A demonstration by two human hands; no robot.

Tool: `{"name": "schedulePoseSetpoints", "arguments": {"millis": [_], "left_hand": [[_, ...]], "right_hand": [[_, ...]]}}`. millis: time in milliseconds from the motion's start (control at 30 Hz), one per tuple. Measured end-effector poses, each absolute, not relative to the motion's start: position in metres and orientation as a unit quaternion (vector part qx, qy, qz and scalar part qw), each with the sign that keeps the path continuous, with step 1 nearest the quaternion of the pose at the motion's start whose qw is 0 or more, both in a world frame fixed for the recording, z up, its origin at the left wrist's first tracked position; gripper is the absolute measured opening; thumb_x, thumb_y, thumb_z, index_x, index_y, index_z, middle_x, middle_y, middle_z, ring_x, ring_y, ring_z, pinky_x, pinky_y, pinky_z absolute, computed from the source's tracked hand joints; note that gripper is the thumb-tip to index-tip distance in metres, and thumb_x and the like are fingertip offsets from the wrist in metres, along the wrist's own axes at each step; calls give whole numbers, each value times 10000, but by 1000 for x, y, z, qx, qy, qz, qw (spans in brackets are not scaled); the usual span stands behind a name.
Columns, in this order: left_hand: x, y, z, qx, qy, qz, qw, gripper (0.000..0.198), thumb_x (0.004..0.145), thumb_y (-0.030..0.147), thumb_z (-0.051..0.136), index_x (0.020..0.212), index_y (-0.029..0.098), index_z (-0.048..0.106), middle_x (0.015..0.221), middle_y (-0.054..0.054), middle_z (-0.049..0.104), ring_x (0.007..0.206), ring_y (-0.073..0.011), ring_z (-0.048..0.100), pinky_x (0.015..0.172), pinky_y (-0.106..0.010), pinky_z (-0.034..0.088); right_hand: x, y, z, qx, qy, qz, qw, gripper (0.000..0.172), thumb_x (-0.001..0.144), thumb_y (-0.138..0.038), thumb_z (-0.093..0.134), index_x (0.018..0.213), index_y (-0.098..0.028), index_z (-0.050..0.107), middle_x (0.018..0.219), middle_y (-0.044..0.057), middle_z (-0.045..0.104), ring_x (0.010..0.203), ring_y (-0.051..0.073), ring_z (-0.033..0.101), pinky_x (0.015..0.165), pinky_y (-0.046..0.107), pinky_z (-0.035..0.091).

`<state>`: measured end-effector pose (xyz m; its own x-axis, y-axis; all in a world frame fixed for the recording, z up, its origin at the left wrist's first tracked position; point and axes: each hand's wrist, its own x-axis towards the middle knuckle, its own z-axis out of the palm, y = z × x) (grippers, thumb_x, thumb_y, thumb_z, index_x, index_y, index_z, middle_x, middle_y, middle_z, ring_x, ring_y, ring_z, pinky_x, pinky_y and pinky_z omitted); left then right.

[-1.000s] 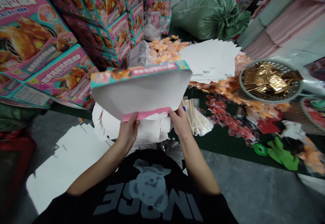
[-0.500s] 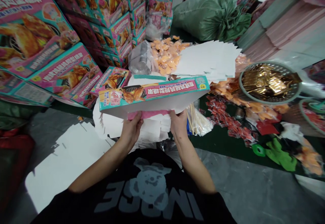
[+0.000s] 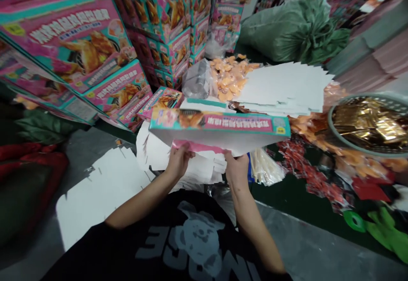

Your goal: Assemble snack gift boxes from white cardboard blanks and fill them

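Box point(image 3: 219, 123) is mid-view in front of the person, half-folded, held up over a pile of white card point(image 3: 199, 168). Printed narrow side faces up, white inside faces the person, pink flap point(image 3: 204, 146) along the near edge. Left hand point(image 3: 179, 161): thumb and fingers together, pinched on the left end of the flap, no visible gap. Right hand point(image 3: 237, 170): clamped on the near edge at the right end of the flap, thumb on top; its fingers are mostly hidden under the box, so can't tell how they're spread. Just right of the right hand: something blue point(image 3: 250, 169), then a clear bag of sticks point(image 3: 267, 168). Smaller printed box point(image 3: 163, 100) sits beyond the left end of the held one. Behind: clear plastic bag point(image 3: 196, 79), orange packets point(image 3: 228, 79), fanned stack of white sheets point(image 3: 287, 85). Further right on the dark green table point(image 3: 287, 198): red packets point(image 3: 306, 168), a basket point(image 3: 338, 135) of gold packets point(image 3: 369, 119), green ring point(image 3: 354, 221). Far left: stacked printed boxes point(image 3: 92, 38), blurred. Lower left, near the left forearm: more white cards point(image 3: 102, 196). Tied green sack point(image 3: 287, 30) at the back.
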<state>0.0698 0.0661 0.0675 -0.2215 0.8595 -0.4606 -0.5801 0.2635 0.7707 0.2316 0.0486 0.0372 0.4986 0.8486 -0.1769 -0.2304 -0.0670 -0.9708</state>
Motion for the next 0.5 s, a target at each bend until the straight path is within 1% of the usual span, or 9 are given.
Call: {"name": "schedulePoseSetpoints", "arguments": {"millis": [67,200,300,400,500], "left_hand": [[68,69,66,146,520,607,583,218,616,228,774,515,166,591,418,43,508,404,-101,532,456,-221,432],[69,74,62,138,541,611,560,216,626,210,726,481,163,573,410,47,498,371,-75,485,402,-192,377],[68,79,60,136,540,600,575,207,634,219,711,488,162,575,408,37,513,361,-84,490,395,-195,389],[65,85,59,114,553,592,574,209,673,228,663,492,163,581,385,23,512,347,-105,493,404,-218,426],[64,91,62,104,556,596,570,228,701,207,649,491,165,571,384,26,504,353,-102,488,420,-220,438]], "right_hand": [[229,46,41,-591,-260,435,628,257,657,-255,727,886,-172,647,802,44,725,691,172,641,678,320,538],[223,41,42,-595,-261,431,626,333,644,-288,751,940,-160,669,889,67,743,784,185,665,742,327,549],[222,40,39,-605,-260,426,620,329,640,-303,750,923,-155,670,870,66,744,778,189,666,731,325,547],[222,39,36,-605,-259,429,618,341,638,-304,753,929,-153,661,843,61,742,759,191,667,730,328,549],[222,40,32,-593,-267,427,628,371,655,-306,747,978,-150,650,886,64,746,776,185,668,762,332,551]]}}
